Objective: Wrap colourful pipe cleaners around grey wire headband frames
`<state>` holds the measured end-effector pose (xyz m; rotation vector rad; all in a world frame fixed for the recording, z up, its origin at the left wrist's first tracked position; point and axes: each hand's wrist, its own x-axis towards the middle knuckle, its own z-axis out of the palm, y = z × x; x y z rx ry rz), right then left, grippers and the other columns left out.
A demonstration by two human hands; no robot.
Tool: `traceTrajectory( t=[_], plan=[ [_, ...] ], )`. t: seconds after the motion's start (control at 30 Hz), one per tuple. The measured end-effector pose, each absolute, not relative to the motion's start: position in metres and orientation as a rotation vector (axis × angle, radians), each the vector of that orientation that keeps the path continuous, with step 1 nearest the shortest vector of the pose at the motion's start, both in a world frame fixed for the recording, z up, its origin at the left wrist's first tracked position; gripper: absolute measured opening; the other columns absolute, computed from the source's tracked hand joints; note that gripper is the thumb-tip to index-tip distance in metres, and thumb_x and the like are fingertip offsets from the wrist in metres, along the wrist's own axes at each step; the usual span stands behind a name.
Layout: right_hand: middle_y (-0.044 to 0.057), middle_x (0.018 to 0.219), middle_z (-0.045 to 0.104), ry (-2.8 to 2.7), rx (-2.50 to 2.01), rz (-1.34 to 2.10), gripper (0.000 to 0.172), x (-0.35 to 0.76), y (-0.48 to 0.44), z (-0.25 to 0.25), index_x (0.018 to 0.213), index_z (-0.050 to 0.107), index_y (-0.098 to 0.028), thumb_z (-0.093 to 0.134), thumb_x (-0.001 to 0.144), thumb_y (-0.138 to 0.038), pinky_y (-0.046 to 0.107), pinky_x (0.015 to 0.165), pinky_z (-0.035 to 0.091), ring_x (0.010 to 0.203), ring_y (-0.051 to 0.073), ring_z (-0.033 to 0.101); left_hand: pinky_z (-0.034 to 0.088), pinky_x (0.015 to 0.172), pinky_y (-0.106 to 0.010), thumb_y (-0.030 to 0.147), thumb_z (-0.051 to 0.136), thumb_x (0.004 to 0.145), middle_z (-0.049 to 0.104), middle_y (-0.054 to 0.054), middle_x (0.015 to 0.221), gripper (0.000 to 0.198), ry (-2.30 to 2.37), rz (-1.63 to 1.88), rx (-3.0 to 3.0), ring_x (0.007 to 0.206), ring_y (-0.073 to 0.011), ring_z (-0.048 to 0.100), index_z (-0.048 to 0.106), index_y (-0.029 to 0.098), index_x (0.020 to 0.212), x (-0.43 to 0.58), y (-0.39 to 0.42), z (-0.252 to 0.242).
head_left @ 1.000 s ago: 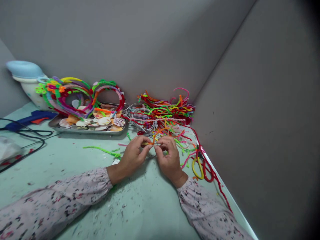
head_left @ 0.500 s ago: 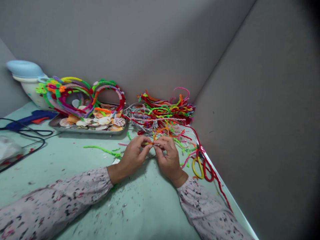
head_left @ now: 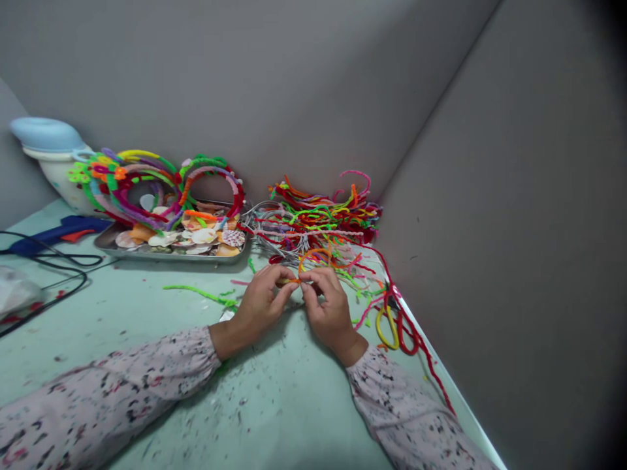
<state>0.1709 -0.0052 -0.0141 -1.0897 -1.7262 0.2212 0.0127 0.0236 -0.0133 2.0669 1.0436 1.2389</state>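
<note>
My left hand [head_left: 259,297] and my right hand [head_left: 329,312] meet above the table, thumbs and forefingers pinched almost tip to tip. Between them is an orange pipe cleaner [head_left: 294,281], and a yellowish stretch of it shows under the left fingers. From the right fingertips its orange length seems to curl up toward the pile behind. The exact shape inside the fingers is hidden. A bright green pipe cleaner [head_left: 196,292] lies left of my left hand. Scissors with yellow and red handles [head_left: 389,328] rest to the right of my right hand.
Behind my hands is a heap of coloured pipe cleaners [head_left: 323,212]. A metal tray [head_left: 171,256] holds shells [head_left: 203,236] and fuzzy headbands [head_left: 147,166]. Farther left are a blue glue gun [head_left: 63,232], a black cord [head_left: 73,264] and a light-blue-lidded container [head_left: 49,137]. Grey walls enclose the table.
The right fingers have shifted very slightly at the pinch, and the orange loop above them has tilted a little. Otherwise both hands stay in place.
</note>
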Motion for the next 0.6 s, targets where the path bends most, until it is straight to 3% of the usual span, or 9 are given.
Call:
traceTrajectory(
  t=[0.6],
  plan=[
    [0.007, 0.099, 0.059, -1.746, -1.109, 0.307, 0.018, 0.1715, -0.0043, -0.011, 0.103, 0.061, -0.021, 0.049, 0.09, -0.016, 0.034, 0.081, 0.049, 0.094, 0.019, 0.057, 0.045, 0.077, -0.032, 0.027, 0.053, 0.09, 0.062, -0.004, 0.088, 0.01, 1.059, 1.236, 2.097, 0.085, -0.0181, 0.056, 0.058, 0.018, 0.092, 0.0129, 0.0224, -0.0117]
  ],
)
